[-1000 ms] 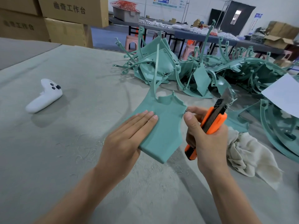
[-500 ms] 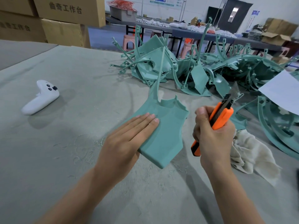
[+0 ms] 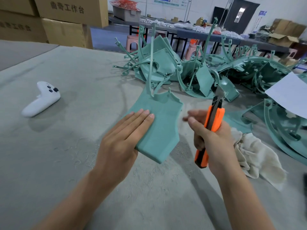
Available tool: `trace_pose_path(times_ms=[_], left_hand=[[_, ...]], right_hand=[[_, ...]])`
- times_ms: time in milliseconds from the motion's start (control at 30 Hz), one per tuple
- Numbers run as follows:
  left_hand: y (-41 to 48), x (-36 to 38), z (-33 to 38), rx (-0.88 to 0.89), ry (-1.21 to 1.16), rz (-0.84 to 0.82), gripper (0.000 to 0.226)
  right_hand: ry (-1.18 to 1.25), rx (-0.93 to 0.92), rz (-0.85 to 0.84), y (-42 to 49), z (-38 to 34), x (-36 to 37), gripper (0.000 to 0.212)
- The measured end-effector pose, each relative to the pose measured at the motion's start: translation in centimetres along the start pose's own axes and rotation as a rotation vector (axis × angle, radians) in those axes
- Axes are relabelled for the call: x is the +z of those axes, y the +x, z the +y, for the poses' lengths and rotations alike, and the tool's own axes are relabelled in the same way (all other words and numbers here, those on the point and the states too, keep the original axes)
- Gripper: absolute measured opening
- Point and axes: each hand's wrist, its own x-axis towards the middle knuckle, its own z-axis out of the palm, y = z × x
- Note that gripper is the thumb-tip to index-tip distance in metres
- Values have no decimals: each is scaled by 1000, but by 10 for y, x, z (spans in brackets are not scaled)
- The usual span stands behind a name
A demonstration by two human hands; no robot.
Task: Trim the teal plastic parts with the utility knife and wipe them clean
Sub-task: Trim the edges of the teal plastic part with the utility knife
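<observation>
- Your left hand [image 3: 123, 138] lies flat on the teal part [image 3: 161, 127] at the centre of the frame. Its fingers are straight and close together, pressing the part's left side onto the table [image 3: 49, 171].
- Your right hand [image 3: 216, 141] grips the orange utility knife [image 3: 211, 128] with the fingers curled round the handle. The thumb and forefinger reach towards the part and are blurred.
- The blade is out, pointing up the frame, and it does not touch the part.
- The step in hand looks like trimming the part's right or notched upper edge. Lay the blade low against the edge and shave in light strokes, away from the pressing hand.
- Your left fingertips sit near the middle of the part, so hold them behind the line of the cut.
- The thin stalk rising from the upper edge will probably flex, so brace close to it before cutting there.
- The rag [image 3: 255, 156] lies crumpled just right of the knife hand, handy for the wipe.
- The table wears a grey felt-like cover, littered with fine shavings [image 3: 83, 143] left of your wrist. I judge it gives fair grip.
- A pile of teal parts [image 3: 166, 65] spreads across the upper middle and right, with a white sheet [image 3: 289, 97] lying on it at the right edge.
- A white controller [image 3: 41, 100] rests at the left, well apart from the work.
- Cardboard boxes [image 3: 66, 15] stack at the upper left, and long tables [image 3: 207, 36] with pink stools [image 3: 132, 44] stand beyond.
</observation>
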Motion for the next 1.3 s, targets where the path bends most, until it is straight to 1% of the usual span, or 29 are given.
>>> trace_pose_path(times_ms=[33, 100, 167, 200, 267, 367, 433, 533, 633, 733, 800, 867, 933, 1033, 1100, 1200, 1300], left_hand=[[0, 0, 0, -12, 17, -1, 61], [0, 1, -1, -38, 61, -28, 66], [-1, 1, -1, -51, 108, -75, 70], [-1, 1, -2, -52, 128, -100, 70], [-1, 2, -1, -54, 135, -130, 70], [0, 2, 1, -55, 105, -133, 69], [0, 3, 4, -37, 67, -149, 69], [2, 3, 11, -6, 14, -169, 53], [3, 2, 14, -59, -21, -168, 47], [1, 2, 15, -63, -26, -129, 44], [2, 3, 14, -88, -24, -73, 45], [3, 3, 12, -158, -34, 2, 48], [5, 2, 9, -179, -24, 46, 51], [5, 2, 7, -142, -1, 67, 54], [4, 2, 6, -72, 13, 42, 56], [1, 2, 5, 85, 65, -22, 45], [4, 0, 4, 177, 106, -28, 33]], right_hand=[[53, 19, -73, -1, 0, 0, 9], [133, 60, -228, -4, 0, 2, 26], [181, 64, -375, -7, -1, 7, 36], [192, 64, -439, -8, -1, 9, 38], [183, 86, -492, -11, -3, 14, 29], [200, 157, -467, -13, -3, 19, 24], [230, 168, -427, -13, -3, 21, 23], [225, 140, -379, -13, -3, 24, 25], [223, 135, -337, -13, -3, 26, 29], [205, 118, -327, -14, -2, 28, 31], [231, 93, -315, -14, 0, 28, 31], [248, 41, -280, -13, 1, 27, 30], [206, -27, -232, -12, 1, 25, 26], [148, -78, -193, -12, 1, 26, 17], [166, -50, -227, -14, 1, 27, 18], [191, 58, -255, -16, 1, 29, 25], [181, 60, -285, -16, 0, 26, 24]])
